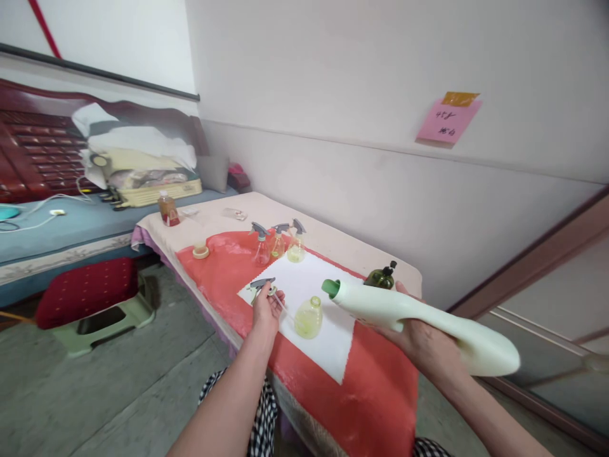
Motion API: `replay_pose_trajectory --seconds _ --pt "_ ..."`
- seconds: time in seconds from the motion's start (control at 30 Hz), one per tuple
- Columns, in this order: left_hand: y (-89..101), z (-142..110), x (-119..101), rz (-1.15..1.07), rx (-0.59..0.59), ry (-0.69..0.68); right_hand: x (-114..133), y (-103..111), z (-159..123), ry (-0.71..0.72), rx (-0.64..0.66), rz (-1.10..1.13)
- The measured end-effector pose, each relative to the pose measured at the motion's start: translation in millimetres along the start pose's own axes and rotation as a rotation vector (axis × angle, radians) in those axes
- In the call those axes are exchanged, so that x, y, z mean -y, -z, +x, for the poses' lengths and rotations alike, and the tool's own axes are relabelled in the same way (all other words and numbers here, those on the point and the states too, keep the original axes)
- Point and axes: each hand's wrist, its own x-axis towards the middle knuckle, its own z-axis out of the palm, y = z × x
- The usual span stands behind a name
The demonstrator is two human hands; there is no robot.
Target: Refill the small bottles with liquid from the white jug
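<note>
Pale green container [404, 309] is clasped in the right hand [428, 350], while the left hand [266, 312] pinches a grey spray head [263, 283] beside the yellowish bottle [308, 320], which stands upright on white sheet [333, 352].

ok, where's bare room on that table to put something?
Red sheet, right of the white mat; beige cloth strip along the wall, between the spray bottles and dark green bottle. Crowded: around those spray bottles, and mid-mat, left hand beside open bottle.
</note>
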Motion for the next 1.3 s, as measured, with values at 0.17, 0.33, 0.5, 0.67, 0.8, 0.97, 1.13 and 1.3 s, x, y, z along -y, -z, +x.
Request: replay_pose_trajectory --seconds 0.17,0.33,0.5,0.67,0.8,0.97,1.13,1.3 --pt "-4.5 -4.8 3.0 -0.007 0.014 0.017 12.0 -30.8 24.6 -0.5 0.138 0.432" --pt "-8.7 -7.4 3.8 -0.009 0.014 0.024 41.9 -65.2 62.9 -0.715 0.037 0.866" --pt "-8.7 -3.5 3.9 -0.004 0.014 0.009 72.8 -114.8 91.5 -0.718 0.016 1.054" --pt "-8.3 -1.1 4.5 -0.028 0.047 -0.017 85.1 -138.9 85.9 -0.738 0.073 1.105" --pt "-9.7 -1.9 2.7 -0.055 0.045 -0.086 88.3 -133.3 27.0 -0.683 0.085 1.118" --pt "-10.7 -2.8 4.5 -0.046 0.095 -0.188 114.0 -141.7 -52.1 -0.488 0.202 1.258" --pt "-7.2 -1.4 6.5 0.013 0.093 -0.348 145.2 -157.8 -46.1 -0.45 0.289 1.265" --pt "-2.7 1.9 0.1 0.052 0.064 -0.409 138.5 -147.2 -34.5 -0.469 0.262 1.192"
